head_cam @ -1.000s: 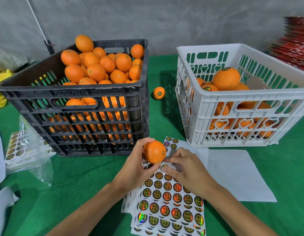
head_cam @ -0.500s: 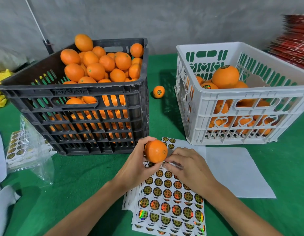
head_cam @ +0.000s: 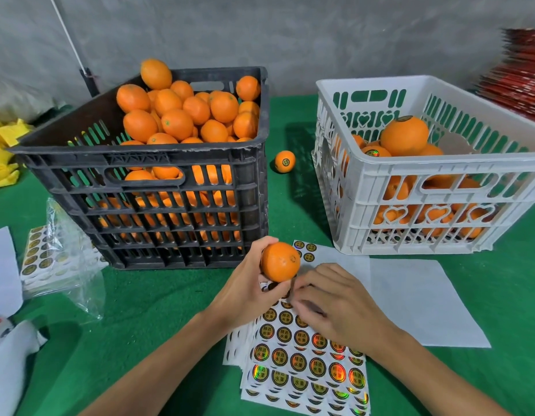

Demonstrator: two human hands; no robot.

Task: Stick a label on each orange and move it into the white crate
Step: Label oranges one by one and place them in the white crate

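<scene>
My left hand grips one orange just above the stack of round label sheets on the green table. My right hand lies on the sheets right below that orange. Its curled fingertips are blurred and pinch at a label on the upper part of the sheet. The black crate at the left is heaped with oranges. The white crate at the right holds several oranges, some showing labels. One labelled orange lies loose on the table between the crates.
A blank white backing sheet lies in front of the white crate. A clear plastic bag with more label sheets sits at the left, beside white paper. Yellow material is at the far left, and a red stack at the back right.
My left hand has lifted and turned the orange slightly. My right hand's fingertips have shifted up the sheet toward the orange.
</scene>
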